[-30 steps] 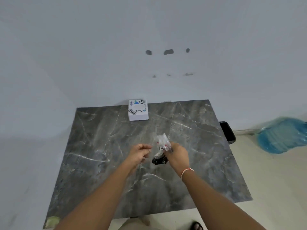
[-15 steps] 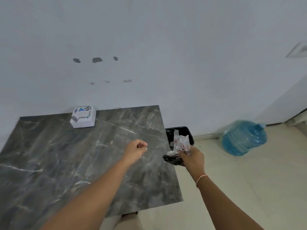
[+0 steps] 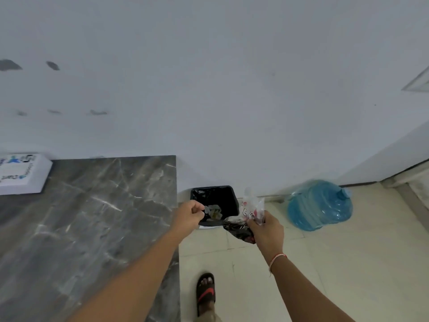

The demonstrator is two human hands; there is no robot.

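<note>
Hands beside a waste bin: the right hand (image 3: 267,231) grips crumpled wrappers (image 3: 251,210), one clear with red print and one dark, near the rim, presumably to drop them in. The left hand (image 3: 189,214) is fisted, with nothing visible in it. Also shown are the marbled surface (image 3: 92,217), blue water jug (image 3: 320,204), black-lined bin (image 3: 218,194) and white printed box (image 3: 21,174); the lettering is illegible.

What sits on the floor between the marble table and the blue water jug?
A black-lined bin holding scraps, shown in the head view.
</note>
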